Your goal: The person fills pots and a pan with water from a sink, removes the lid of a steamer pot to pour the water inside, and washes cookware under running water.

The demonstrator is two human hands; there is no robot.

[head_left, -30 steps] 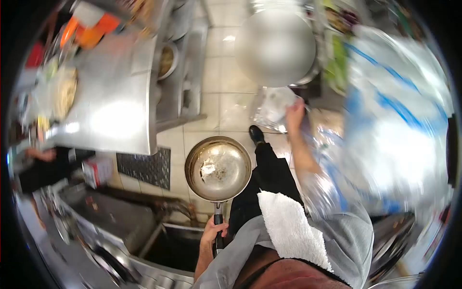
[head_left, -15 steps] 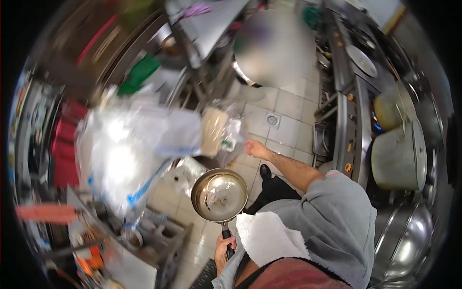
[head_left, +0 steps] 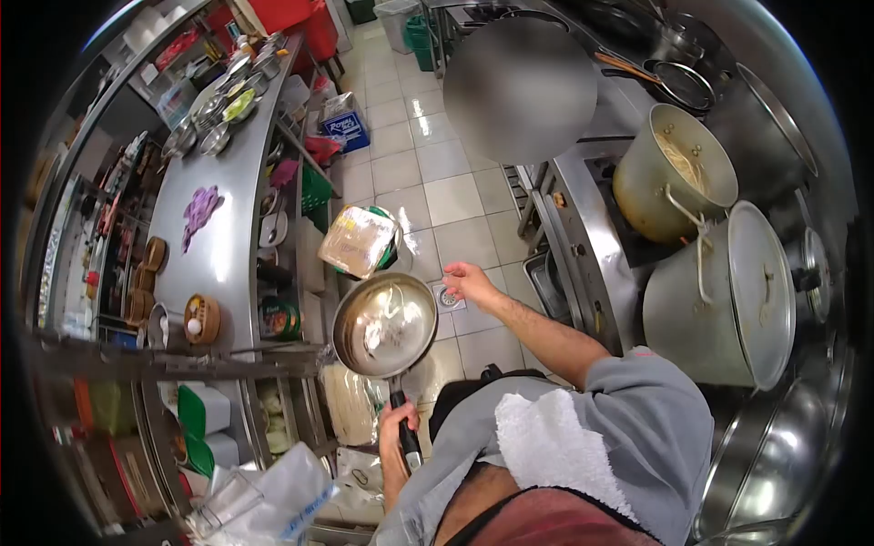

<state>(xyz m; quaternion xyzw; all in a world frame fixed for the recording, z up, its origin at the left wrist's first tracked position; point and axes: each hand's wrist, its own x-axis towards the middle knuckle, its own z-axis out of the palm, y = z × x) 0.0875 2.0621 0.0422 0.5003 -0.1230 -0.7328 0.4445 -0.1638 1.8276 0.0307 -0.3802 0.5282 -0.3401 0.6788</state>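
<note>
My left hand (head_left: 398, 424) is wrapped around the black handle of a frying pan (head_left: 386, 326). The pan's metal inside is shiny and bare, with brownish marks. My right hand (head_left: 468, 281) reaches out to the right of the pan with its fingers loosely bent and slightly apart, nothing in them. Below it in view is a round floor drain (head_left: 447, 296). Just beyond the pan's rim sits a plastic-wrapped package (head_left: 360, 241) on top of a container. A white towel (head_left: 555, 446) hangs over the front of my grey shirt.
Along the left runs a steel table (head_left: 238, 227) with a purple cloth (head_left: 200, 217), bowls and a steamer basket (head_left: 201, 318). On the right, a stove carries an uncovered pot (head_left: 637, 182) and a large lidded pot (head_left: 685, 309). A blue box (head_left: 346, 127) stands on the tiled floor.
My view has swung round, so the plastic bags have slid to the lower left and the aisle and table show. The pan stays in my left hand; my right hand remains extended.
</note>
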